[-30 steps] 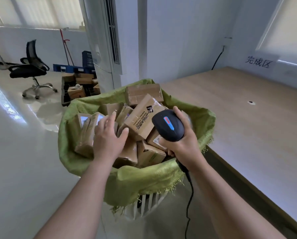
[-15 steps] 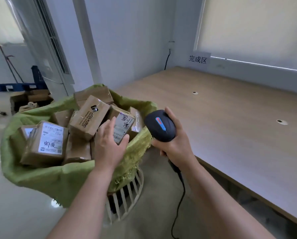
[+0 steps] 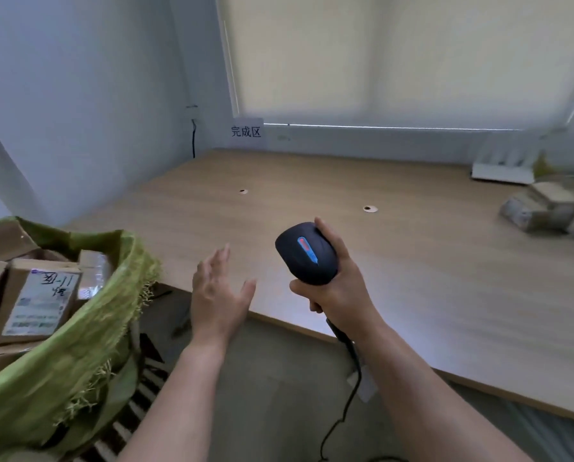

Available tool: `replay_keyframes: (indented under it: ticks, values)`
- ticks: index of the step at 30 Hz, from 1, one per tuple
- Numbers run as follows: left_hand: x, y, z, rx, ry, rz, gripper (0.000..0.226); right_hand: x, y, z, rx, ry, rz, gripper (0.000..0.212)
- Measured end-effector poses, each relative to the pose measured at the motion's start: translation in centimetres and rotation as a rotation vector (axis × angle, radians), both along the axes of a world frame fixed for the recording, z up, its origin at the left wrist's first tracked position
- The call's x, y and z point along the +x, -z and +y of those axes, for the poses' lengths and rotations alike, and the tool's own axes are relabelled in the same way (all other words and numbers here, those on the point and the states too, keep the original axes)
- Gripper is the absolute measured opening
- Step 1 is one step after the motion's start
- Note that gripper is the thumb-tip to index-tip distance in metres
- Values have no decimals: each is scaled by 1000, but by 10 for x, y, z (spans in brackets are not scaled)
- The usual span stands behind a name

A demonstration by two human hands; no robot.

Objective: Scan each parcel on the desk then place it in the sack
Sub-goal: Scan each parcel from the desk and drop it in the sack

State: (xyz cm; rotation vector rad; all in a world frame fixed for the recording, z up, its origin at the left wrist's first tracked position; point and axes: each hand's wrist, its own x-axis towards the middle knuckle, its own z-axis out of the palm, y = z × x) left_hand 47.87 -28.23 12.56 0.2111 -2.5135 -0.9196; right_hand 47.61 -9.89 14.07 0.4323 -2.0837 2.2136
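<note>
Your left hand (image 3: pixel 217 291) is spread and empty, your right hand (image 3: pixel 337 285) wraps the scanner (image 3: pixel 307 253) — reach for the parcels (image 3: pixel 542 208) (far right) label-up.

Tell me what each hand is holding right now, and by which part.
The right hand grips the black scanner by its handle, below the head. The left hand is open and holds nothing.

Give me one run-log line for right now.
left hand: open, empty | right hand: holding scanner | sack: holds parcels | parcels remain far right on desk
</note>
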Motion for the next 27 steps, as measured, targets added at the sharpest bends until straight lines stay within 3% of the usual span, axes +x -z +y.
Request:
replay_keyframes:
  ticks: [27]
  values:
    - [-120, 31, 358, 28, 545, 54, 68, -22, 28, 331, 111, 547, 43, 96]
